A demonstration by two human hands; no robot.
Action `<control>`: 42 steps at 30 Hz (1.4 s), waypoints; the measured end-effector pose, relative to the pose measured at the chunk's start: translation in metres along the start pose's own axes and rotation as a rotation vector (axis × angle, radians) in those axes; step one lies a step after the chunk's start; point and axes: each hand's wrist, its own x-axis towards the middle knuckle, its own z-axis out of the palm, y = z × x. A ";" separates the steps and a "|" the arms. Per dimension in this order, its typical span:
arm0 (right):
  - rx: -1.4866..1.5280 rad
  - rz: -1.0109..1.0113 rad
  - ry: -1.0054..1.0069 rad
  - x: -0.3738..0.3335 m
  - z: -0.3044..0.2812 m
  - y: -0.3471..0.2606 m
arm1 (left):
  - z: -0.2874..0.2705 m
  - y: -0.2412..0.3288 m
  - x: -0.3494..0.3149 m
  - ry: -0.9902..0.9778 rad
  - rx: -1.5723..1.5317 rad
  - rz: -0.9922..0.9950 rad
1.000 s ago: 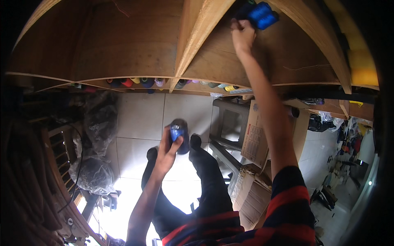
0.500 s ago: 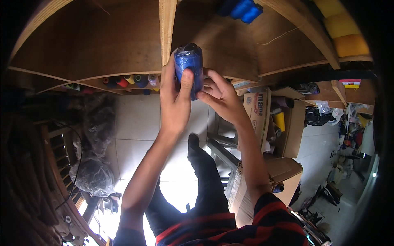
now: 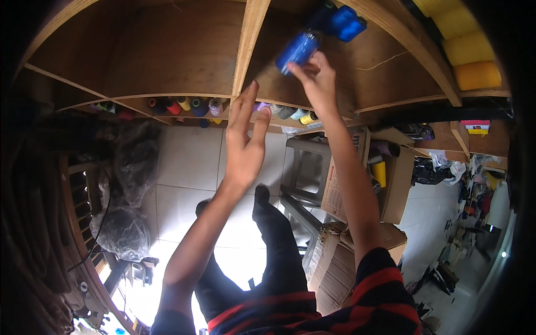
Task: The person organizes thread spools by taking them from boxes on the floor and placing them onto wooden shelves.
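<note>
A blue thread spool (image 3: 297, 53) in clear wrap is gripped by my right hand (image 3: 319, 84), tilted, at the front of the wooden shelf compartment (image 3: 290, 86) right of the upright divider. Behind it in the same compartment lie several more blue thread spools (image 3: 347, 25). My left hand (image 3: 245, 142) holds nothing; its fingers point up toward the foot of the divider (image 3: 248, 50), with the thumb apart from them.
Smaller spools in mixed colours (image 3: 195, 106) line a lower shelf. Yellow and orange spools (image 3: 477, 75) stack at the far right. A grey plastic stool (image 3: 307, 162), open cardboard boxes (image 3: 397, 190) and clear plastic bags (image 3: 125, 237) stand around my legs on the tiled floor.
The blue spool has left my left hand and moved up and right with my right hand into the shelf compartment. My left hand has opened and sunk slightly.
</note>
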 end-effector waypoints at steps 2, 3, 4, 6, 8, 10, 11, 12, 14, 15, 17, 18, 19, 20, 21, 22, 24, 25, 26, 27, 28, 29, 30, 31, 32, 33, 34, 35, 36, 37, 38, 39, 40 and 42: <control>-0.039 0.036 0.094 0.027 0.009 0.022 | -0.002 -0.003 -0.003 0.008 -0.020 -0.009; -0.062 0.022 0.149 0.038 0.017 0.030 | -0.004 -0.006 -0.004 0.012 -0.026 -0.014; -0.084 0.009 0.205 0.049 0.023 0.036 | -0.005 -0.008 -0.005 0.001 -0.017 -0.023; -0.328 0.028 0.291 0.072 0.030 0.043 | -0.008 -0.014 -0.008 -0.020 0.007 -0.043; -0.498 0.059 0.378 0.096 0.032 0.051 | -0.008 -0.018 -0.011 -0.035 -0.021 -0.075; -0.579 0.108 0.455 0.117 0.037 0.063 | -0.011 -0.025 -0.014 -0.040 -0.054 -0.106; -0.537 0.130 0.478 0.124 0.039 0.068 | -0.012 -0.029 -0.015 -0.040 -0.080 -0.120; -0.494 0.150 0.498 0.131 0.042 0.074 | -0.014 -0.032 -0.016 -0.037 -0.104 -0.134; -0.463 0.118 0.531 0.146 0.043 0.084 | -0.015 -0.035 -0.017 -0.045 -0.132 -0.159; -0.474 0.066 0.541 0.151 0.043 0.087 | -0.016 -0.037 -0.019 -0.049 -0.146 -0.173; -0.541 -0.001 0.540 0.157 0.039 0.093 | -0.016 -0.040 -0.021 -0.052 -0.144 -0.199; -0.558 0.009 0.549 0.158 0.040 0.092 | -0.016 -0.041 -0.021 -0.052 -0.144 -0.211; -0.575 0.019 0.558 0.158 0.041 0.091 | -0.017 -0.042 -0.022 -0.055 -0.139 -0.209; -0.593 0.029 0.567 0.159 0.041 0.090 | -0.018 -0.043 -0.022 -0.057 -0.134 -0.207; -0.724 0.048 0.519 0.160 0.042 0.085 | -0.019 -0.044 -0.022 -0.061 -0.129 -0.203; -0.697 0.031 0.515 0.160 0.042 0.081 | -0.019 -0.044 -0.023 -0.065 -0.129 -0.206; -0.644 0.001 0.511 0.157 0.041 0.076 | -0.019 -0.044 -0.024 -0.077 -0.132 -0.213; -0.742 -0.099 0.455 0.162 0.034 0.084 | -0.019 -0.044 -0.025 -0.082 -0.131 -0.213; -0.792 -0.022 0.451 0.165 0.030 0.087 | -0.018 -0.043 -0.026 -0.086 -0.130 -0.213; -0.837 0.056 0.443 0.167 0.030 0.085 | -0.019 -0.044 -0.027 -0.087 -0.125 -0.215; -0.881 0.136 0.433 0.167 0.031 0.082 | -0.021 -0.046 -0.028 -0.087 -0.116 -0.205; -0.931 0.109 0.430 0.166 0.032 0.085 | -0.022 -0.048 -0.030 -0.088 -0.107 -0.196; -0.988 0.079 0.430 0.167 0.030 0.089 | -0.022 -0.048 -0.031 -0.091 -0.104 -0.184; -1.044 0.049 0.429 0.167 0.029 0.094 | -0.022 -0.047 -0.032 -0.097 -0.120 -0.202; -1.044 0.060 0.419 0.165 0.027 0.099 | -0.021 -0.045 -0.034 -0.104 -0.137 -0.220; -1.042 0.071 0.408 0.162 0.026 0.103 | -0.021 -0.043 -0.035 -0.110 -0.153 -0.238; -1.041 0.081 0.400 0.159 0.024 0.106 | -0.020 -0.041 -0.036 -0.102 -0.161 -0.255; -1.012 0.054 0.419 0.151 0.022 0.110 | -0.019 -0.037 -0.037 -0.097 -0.170 -0.272; -0.985 0.025 0.441 0.142 0.019 0.113 | -0.017 -0.034 -0.038 -0.095 -0.180 -0.288; -0.951 -0.002 0.459 0.132 0.020 0.106 | -0.018 -0.028 -0.039 -0.094 -0.191 -0.301; -0.942 0.050 0.375 0.121 0.019 0.097 | -0.019 -0.023 -0.040 -0.097 -0.203 -0.313; -0.922 0.103 0.286 0.103 0.025 0.081 | -0.024 -0.015 -0.041 -0.094 -0.206 -0.326; -0.911 0.154 0.208 0.089 0.020 0.064 | -0.026 -0.003 -0.042 -0.121 -0.211 -0.365; -0.846 0.037 0.170 0.054 -0.001 0.055 | -0.029 0.030 -0.045 -0.192 -0.224 -0.443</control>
